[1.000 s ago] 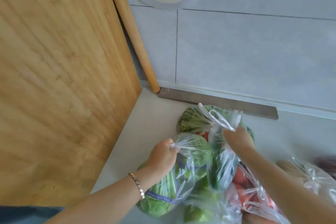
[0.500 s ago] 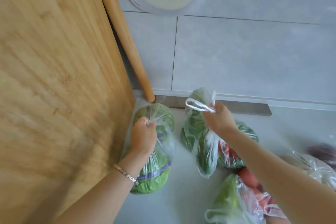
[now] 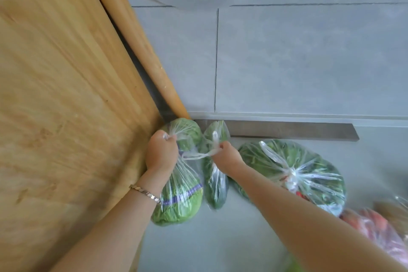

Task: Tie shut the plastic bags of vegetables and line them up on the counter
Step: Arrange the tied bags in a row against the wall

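- The left hand is a closed fist round the gathered neck of the cabbage bag. That bag sits in the back corner of the counter, pressed against the wooden board leaning on its left.
- The right hand grips the twisted top of the narrow bag of dark greens, which is just beside the cabbage bag and touching it. A loose handle loop trails from this hand toward the left one.
- Both held bags reach back almost to the metal strip at the foot of the wall. I cannot tell whether their weight is fully on the counter or partly hanging from the fists.
- Just to the right, the big bag of greens lies on the counter with a knot showing at its top, so it looks tied already.
- At the lower right edge is a bag of red vegetables, too blurred to tell whether it is tied.
- As I judge it, the task is about halfway: three bags make the start of a row running out from the corner.
- The necks of the two held bags are hidden in the fists, so they may need knots before they are let go.
- The red bag, well apart from the row, looks left to be checked and moved into line.
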Motion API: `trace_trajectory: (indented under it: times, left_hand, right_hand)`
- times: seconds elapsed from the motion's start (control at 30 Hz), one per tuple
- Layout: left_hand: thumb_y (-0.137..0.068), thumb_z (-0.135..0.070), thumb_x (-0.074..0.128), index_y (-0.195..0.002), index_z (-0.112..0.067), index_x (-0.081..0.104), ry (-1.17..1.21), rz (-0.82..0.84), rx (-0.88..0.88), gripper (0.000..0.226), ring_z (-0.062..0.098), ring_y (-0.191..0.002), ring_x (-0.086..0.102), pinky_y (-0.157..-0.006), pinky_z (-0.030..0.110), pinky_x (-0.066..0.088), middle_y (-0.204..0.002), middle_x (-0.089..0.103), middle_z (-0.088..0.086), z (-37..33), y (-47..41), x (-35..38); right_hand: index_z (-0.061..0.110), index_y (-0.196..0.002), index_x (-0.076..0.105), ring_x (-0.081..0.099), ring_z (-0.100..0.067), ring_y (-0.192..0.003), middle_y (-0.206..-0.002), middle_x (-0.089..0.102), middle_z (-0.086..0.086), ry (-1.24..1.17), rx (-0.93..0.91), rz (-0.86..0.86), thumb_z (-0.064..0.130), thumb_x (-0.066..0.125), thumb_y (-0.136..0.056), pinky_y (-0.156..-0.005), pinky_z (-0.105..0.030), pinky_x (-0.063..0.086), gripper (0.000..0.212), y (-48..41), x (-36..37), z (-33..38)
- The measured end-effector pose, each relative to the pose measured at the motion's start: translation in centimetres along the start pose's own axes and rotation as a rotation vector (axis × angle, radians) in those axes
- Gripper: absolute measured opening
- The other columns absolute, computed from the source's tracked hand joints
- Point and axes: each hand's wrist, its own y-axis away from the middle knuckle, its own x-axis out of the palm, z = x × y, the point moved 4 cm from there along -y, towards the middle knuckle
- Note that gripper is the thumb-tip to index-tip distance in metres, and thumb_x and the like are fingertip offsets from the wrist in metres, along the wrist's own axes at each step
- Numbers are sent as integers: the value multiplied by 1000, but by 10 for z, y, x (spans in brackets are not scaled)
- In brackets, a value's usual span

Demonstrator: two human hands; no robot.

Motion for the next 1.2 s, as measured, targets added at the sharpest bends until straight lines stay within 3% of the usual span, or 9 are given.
trace_trajectory:
  times: [0.13,0.23,0.33,0.47,0.67,0.77,0.87,0.97,1.2]
  left_hand:
    - [-92,-21,49,-61,-15,32,-137,34,21,36,23,-55,37,-47,29,24,-58,38,3,6,-5,-1]
    - [-92,-20,43,-95,-1,51,-327,135,-36,21,36,-85,55,-62,33,38,-96,59,18,-2,-4,1]
    - [-86,-25,50,-125,3,34,-540,166,-105,51,40,-113,45,-90,42,43,-130,39,22,-19,16,8]
    - [-82,-29,54,-137,-1,23,-762,112,529,69,38,-133,18,-111,47,13,-146,17,19,-65,79,56]
    - [-90,-41,44,-146,-19,11,-887,734,939,68,26,-144,6,-115,45,8,-157,4,7,-79,152,185]
    - [-89,-41,49,-145,-20,16,-1025,803,882,68,26,-142,15,-114,47,13,-154,19,7,-71,156,211]
    - [-90,-27,51,-128,-14,42,-1021,651,1033,41,27,-123,43,-107,44,28,-130,52,8,-81,164,216]
    - [-90,-29,51,-108,-9,51,-918,562,1116,27,26,-99,53,-87,37,43,-97,61,8,-98,173,206]
    - [-91,-26,51,-83,-10,44,-580,451,989,19,14,-57,43,-49,23,31,-59,36,-9,-118,204,156]
  right_hand:
    - [10,-127,41,52,-13,-67,-98,56,-6,45,-39,64,12,46,-89,-58,-23,46,38,9,-5,-16]
    - [15,-118,53,53,-10,-67,-99,61,-4,137,-124,14,10,49,-85,-69,-30,54,33,32,-36,-36]
    - [19,-108,61,58,-9,-65,-98,63,2,228,-115,-106,12,46,-87,-61,-24,53,26,64,-82,-76]
    - [10,-92,63,62,-14,-75,-86,64,-2,633,88,69,24,42,-92,-70,-24,54,25,108,-121,-143]
    - [15,-94,60,45,-9,-53,-84,64,0,739,333,311,65,39,-83,-58,-16,41,55,174,-104,-210]
    - [9,-104,59,37,-8,-50,-102,66,-2,632,453,396,71,40,-78,-51,-16,35,70,192,-80,-230]
    - [1,-116,51,60,-20,-89,-112,62,-5,502,444,262,60,53,-78,-79,-26,49,70,193,-59,-241]
    - [-4,-138,21,52,-26,-117,-129,52,-11,454,470,175,25,50,-86,-95,-33,45,66,199,-40,-249]
    - [0,-101,52,52,-26,-86,-89,52,-11,-55,345,-88,6,45,-83,-67,-26,34,21,203,-72,-247]
